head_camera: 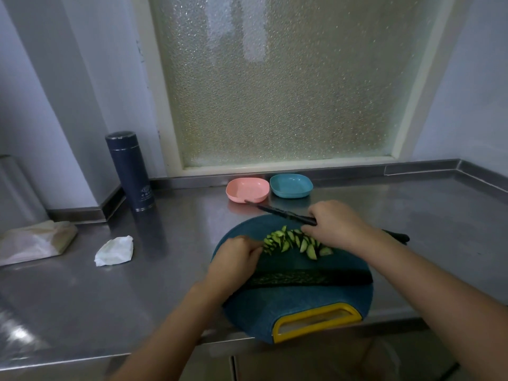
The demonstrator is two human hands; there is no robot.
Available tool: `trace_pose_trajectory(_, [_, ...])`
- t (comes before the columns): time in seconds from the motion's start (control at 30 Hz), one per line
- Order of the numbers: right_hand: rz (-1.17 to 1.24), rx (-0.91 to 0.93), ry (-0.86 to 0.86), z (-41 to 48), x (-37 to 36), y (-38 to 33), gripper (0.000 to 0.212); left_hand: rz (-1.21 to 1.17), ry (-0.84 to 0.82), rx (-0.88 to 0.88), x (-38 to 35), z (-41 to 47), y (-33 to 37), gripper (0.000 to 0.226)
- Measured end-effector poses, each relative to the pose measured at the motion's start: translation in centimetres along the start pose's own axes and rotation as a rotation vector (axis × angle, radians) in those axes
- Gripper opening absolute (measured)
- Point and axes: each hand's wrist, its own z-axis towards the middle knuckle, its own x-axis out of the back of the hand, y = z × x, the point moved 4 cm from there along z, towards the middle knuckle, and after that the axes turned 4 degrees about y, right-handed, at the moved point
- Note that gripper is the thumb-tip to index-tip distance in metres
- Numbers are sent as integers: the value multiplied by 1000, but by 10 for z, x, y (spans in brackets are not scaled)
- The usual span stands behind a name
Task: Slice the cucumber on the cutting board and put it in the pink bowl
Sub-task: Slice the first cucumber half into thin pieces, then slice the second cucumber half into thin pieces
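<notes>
Cucumber slices [297, 243], pale green with dark rind, lie rowed on cutting board [302, 301]; left hand [236, 257] and right hand [335, 224] bracket them, fingers [253, 247] curled, hold cannot be told.

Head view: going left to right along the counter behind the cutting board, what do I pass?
Pale wrapped bundle → dark blue flask → pink bowl → blue bowl. The crumpled tissue overlaps the flask's span, so it is left out.

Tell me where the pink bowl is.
In the head view, the pink bowl sits at the back of the counter, just left of the blue bowl and beyond the cutting board, near the tip of the knife.
</notes>
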Motion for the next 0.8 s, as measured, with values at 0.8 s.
trace_pose_trajectory(0.8, [-297,70,162,-35,-16,13,20,248,-68,-221,-49,29,41,78])
